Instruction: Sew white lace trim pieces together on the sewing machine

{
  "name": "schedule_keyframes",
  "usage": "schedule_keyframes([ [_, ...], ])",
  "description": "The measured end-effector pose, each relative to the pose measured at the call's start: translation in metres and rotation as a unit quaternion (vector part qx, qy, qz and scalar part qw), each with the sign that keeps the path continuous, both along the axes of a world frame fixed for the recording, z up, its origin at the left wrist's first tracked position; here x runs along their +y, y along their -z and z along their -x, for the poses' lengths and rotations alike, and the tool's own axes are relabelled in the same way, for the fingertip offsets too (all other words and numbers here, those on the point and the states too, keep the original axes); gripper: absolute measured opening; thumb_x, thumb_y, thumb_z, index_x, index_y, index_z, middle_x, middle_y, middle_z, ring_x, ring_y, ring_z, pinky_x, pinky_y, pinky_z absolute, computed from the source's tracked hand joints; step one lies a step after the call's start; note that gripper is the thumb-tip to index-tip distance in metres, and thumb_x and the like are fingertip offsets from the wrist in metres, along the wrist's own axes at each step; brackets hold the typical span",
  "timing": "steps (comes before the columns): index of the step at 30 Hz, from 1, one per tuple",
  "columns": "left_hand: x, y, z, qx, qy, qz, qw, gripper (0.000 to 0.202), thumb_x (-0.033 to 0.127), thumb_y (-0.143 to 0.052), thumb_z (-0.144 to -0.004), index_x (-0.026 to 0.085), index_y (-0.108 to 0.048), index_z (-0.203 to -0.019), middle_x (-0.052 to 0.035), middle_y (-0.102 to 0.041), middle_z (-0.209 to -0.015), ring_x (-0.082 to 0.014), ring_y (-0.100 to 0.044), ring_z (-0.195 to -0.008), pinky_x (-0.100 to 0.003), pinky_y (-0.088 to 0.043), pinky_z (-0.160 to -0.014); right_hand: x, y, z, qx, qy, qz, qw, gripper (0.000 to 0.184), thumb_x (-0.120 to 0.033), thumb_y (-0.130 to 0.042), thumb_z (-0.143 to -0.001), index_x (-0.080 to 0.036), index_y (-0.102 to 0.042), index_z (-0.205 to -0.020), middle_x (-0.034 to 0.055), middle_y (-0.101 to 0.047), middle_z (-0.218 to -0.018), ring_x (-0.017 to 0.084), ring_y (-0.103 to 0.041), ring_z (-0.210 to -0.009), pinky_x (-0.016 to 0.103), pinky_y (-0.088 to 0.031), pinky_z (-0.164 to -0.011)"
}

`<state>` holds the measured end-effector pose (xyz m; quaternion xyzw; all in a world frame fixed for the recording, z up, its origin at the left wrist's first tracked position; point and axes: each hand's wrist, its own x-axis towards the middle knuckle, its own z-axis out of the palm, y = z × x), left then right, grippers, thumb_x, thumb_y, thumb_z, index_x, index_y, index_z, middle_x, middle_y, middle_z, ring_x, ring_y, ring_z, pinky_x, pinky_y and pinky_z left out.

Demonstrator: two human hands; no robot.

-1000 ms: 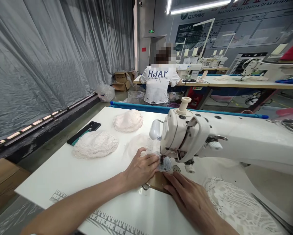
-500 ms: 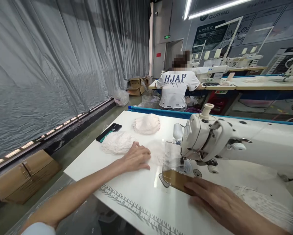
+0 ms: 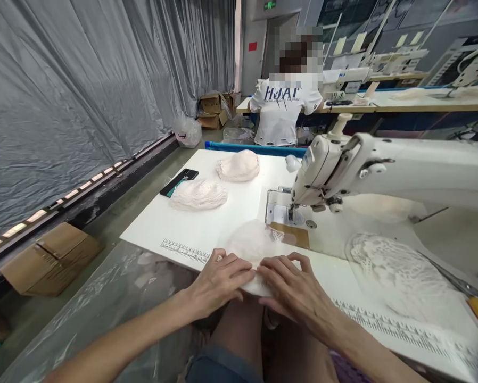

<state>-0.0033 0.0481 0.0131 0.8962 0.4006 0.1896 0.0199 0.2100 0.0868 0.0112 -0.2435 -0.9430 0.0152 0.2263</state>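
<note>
My left hand (image 3: 218, 279) and my right hand (image 3: 293, 284) rest side by side at the near edge of the white sewing table (image 3: 191, 234). Their fingers are bent and pinch the near edge of a white lace piece (image 3: 249, 244) that lies flat between the hands and the needle. The white sewing machine (image 3: 367, 170) stands just beyond, its head above a brown patch on the table.
Two white lace piles (image 3: 199, 194) (image 3: 239, 166) and a black phone (image 3: 179, 182) lie at the table's far left. More lace (image 3: 394, 274) lies at the right. A cardboard box (image 3: 51, 258) sits on the floor left. A person in a white shirt (image 3: 285, 109) stands beyond.
Both hands have drawn back from the needle area to the table's near edge and closed on the lace piece. The view has pulled back and tilted down.
</note>
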Motion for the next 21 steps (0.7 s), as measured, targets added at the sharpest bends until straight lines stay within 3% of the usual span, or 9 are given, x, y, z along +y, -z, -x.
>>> schedule_keyframes([
  [2, -0.011, 0.009, -0.005, -0.035, -0.02, -0.032, 0.999, 0.022, 0.019, -0.041, -0.094, 0.019, -0.056, -0.11, -0.004, -0.064, -0.105, -0.0152, -0.052, -0.087, -0.034, -0.029, -0.077, -0.015, 0.001, -0.001, -0.013, 0.008, -0.025, 1.0, 0.029, -0.034, -0.045, -0.092, -0.014, -0.053, -0.111, 0.0118, -0.06, -0.107, 0.026, -0.052, -0.097, 0.043, -0.029, -0.084],
  [5, -0.031, 0.01, -0.015, -0.138, -0.021, -0.012, 0.99, 0.029, 0.012, -0.034, -0.093, 0.019, -0.062, -0.094, -0.0018, -0.067, -0.09, -0.0132, -0.052, -0.077, -0.032, -0.03, -0.073, -0.036, 0.001, -0.006, 0.005, 0.01, -0.011, 1.0, 0.024, -0.019, -0.033, -0.095, -0.017, -0.057, -0.098, 0.008, -0.063, -0.094, 0.021, -0.053, -0.084, 0.039, -0.031, -0.078],
  [8, -0.052, -0.001, -0.021, -0.225, -0.015, 0.143, 0.964, 0.023, 0.017, -0.042, -0.091, 0.018, -0.065, -0.088, -0.0019, -0.068, -0.084, -0.0137, -0.056, -0.077, -0.031, -0.034, -0.074, -0.055, -0.005, -0.019, 0.025, 0.002, 0.151, 0.988, 0.026, -0.02, -0.032, -0.095, -0.019, -0.057, -0.087, 0.0024, -0.059, -0.074, 0.016, -0.05, -0.068, 0.033, -0.034, -0.069],
  [10, -0.063, -0.008, -0.023, -0.275, -0.032, 0.32, 0.906, 0.017, 0.028, -0.054, -0.087, 0.016, -0.066, -0.084, -0.0024, -0.066, -0.077, -0.014, -0.057, -0.072, -0.028, -0.038, -0.068, -0.064, -0.01, -0.029, 0.016, 0.009, 0.331, 0.943, 0.023, -0.031, -0.04, -0.094, -0.019, -0.057, -0.084, 0.0001, -0.055, -0.067, 0.015, -0.048, -0.063, 0.028, -0.035, -0.06],
  [13, -0.07, -0.006, -0.028, -0.359, -0.068, 0.55, 0.751, 0.028, 0.04, -0.066, -0.076, 0.012, -0.064, -0.079, -0.002, -0.061, -0.068, -0.0121, -0.054, -0.062, -0.022, -0.038, -0.056, -0.069, -0.013, -0.039, 0.026, -0.015, 0.588, 0.808, 0.026, -0.042, -0.052, -0.088, -0.017, -0.059, -0.083, -0.0029, -0.048, -0.06, 0.011, -0.043, -0.054, 0.022, -0.031, -0.049],
  [15, -0.071, 0.0, -0.033, -0.411, -0.087, 0.615, 0.668, 0.031, 0.04, -0.071, -0.071, 0.011, -0.061, -0.077, -0.0015, -0.06, -0.066, -0.0109, -0.053, -0.06, -0.021, -0.038, -0.055, -0.07, -0.009, -0.042, 0.068, -0.05, 0.689, 0.719, 0.028, -0.042, -0.056, -0.085, -0.014, -0.06, -0.084, -0.0018, -0.051, -0.064, 0.01, -0.046, -0.057, 0.022, -0.035, -0.052],
  [16, -0.071, 0.004, -0.036, -0.429, -0.094, 0.628, 0.643, 0.032, 0.039, -0.073, -0.068, 0.01, -0.061, -0.076, -0.0013, -0.059, -0.066, -0.0105, -0.053, -0.061, -0.02, -0.039, -0.056, -0.07, -0.006, -0.044, 0.091, -0.061, 0.716, 0.689, 0.028, -0.041, -0.059, -0.083, -0.013, -0.061, -0.083, -0.0002, -0.054, -0.068, 0.011, -0.048, -0.061, 0.023, -0.038, -0.057],
  [18, -0.071, 0.01, -0.04, -0.441, -0.095, 0.647, 0.615, 0.032, 0.037, -0.076, -0.065, 0.01, -0.062, -0.075, -0.0017, -0.06, -0.066, -0.0102, -0.052, -0.061, -0.021, -0.04, -0.058, -0.071, 0.0, -0.046, 0.123, -0.068, 0.738, 0.66, 0.029, -0.04, -0.063, -0.08, -0.012, -0.062, -0.079, 0.0017, -0.055, -0.072, 0.013, -0.05, -0.068, 0.025, -0.04, -0.063],
  [21, -0.071, 0.015, -0.044, -0.434, -0.076, 0.657, 0.612, 0.032, 0.036, -0.077, -0.064, 0.008, -0.065, -0.072, -0.0017, -0.058, -0.066, -0.0092, -0.05, -0.061, -0.02, -0.038, -0.059, -0.074, 0.007, -0.048, 0.136, -0.056, 0.748, 0.648, 0.029, -0.041, -0.067, -0.076, -0.012, -0.062, -0.076, -0.0009, -0.05, -0.065, 0.011, -0.046, -0.062, 0.024, -0.036, -0.058],
])
